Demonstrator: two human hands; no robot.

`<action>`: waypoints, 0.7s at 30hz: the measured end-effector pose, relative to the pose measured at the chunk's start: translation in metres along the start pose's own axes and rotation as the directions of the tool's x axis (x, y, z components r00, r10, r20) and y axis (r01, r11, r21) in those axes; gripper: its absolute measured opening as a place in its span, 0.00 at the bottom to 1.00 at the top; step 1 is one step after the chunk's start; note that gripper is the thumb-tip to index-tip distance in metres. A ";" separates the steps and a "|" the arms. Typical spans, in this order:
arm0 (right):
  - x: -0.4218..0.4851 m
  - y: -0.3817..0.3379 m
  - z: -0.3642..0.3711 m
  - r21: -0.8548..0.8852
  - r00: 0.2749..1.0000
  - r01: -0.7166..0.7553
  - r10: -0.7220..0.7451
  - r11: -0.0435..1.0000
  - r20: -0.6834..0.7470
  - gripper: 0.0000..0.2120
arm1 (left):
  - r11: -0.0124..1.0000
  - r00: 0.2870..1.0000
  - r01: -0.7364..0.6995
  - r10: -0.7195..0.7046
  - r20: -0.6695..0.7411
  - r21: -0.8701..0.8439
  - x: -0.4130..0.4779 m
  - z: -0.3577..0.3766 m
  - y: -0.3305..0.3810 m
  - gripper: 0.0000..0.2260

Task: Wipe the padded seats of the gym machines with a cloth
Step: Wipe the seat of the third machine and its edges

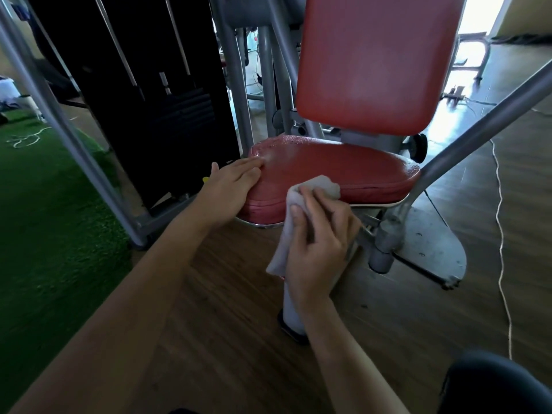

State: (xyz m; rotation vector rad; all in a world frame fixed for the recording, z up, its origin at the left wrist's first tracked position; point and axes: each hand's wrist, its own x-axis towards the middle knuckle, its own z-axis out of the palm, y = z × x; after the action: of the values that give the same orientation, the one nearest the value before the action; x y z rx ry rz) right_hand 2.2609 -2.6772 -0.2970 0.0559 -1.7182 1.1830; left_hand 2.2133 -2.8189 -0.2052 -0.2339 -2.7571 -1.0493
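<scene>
A red padded seat (pixel 334 165) sits low on a grey gym machine, with a red backrest (pixel 376 61) upright behind it. My right hand (pixel 316 243) grips a grey cloth (pixel 321 186), whose top end lies on the seat's front edge while the rest hangs down past my palm. My left hand (pixel 230 189) rests flat on the seat's left front corner, fingers straight. The seat's far left part shines with small wet drops.
A black weight stack (pixel 155 94) stands to the left behind slanted grey frame tubes (pixel 68 130). Green turf (pixel 44 219) covers the floor at left, wood flooring elsewhere. A grey footplate (pixel 430 240) and a white cord (pixel 501 234) lie to the right.
</scene>
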 end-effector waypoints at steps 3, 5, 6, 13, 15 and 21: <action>-0.006 -0.002 -0.002 0.016 0.979 0.190 -0.190 0.982 0.074 0.12 | 1.000 1.000 -0.006 0.006 0.000 0.012 -0.001 0.000 0.001 0.18; 0.007 0.011 -0.008 -0.026 0.976 0.210 -0.208 0.977 0.071 0.12 | 1.000 1.000 -0.005 0.005 0.000 0.008 0.000 -0.001 -0.001 0.18; 0.016 0.021 -0.012 -0.069 0.985 0.169 -0.166 0.983 0.050 0.12 | 1.000 1.000 -0.004 0.004 0.006 0.009 0.000 -0.001 0.000 0.18; 0.026 0.029 -0.016 -0.096 0.999 0.040 -0.039 0.995 0.011 0.13 | 1.000 1.000 0.002 -0.002 -0.016 0.009 0.001 0.003 0.005 0.18; 0.015 0.017 -0.010 -0.036 0.998 0.068 -0.067 0.997 0.017 0.12 | 1.000 1.000 -0.001 0.002 -0.022 0.014 0.001 0.002 0.002 0.18; 0.015 0.017 -0.008 -0.059 0.995 0.105 -0.104 0.993 0.007 0.11 | 1.000 1.000 -0.011 0.011 -0.017 0.013 0.001 0.001 -0.002 0.18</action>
State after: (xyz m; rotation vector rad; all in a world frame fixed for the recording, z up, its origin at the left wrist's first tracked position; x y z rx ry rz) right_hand 2.2504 -2.6555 -0.2967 0.1107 -1.7316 1.0551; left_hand 2.2120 -2.8197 -0.2067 -0.2376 -2.7435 -1.0261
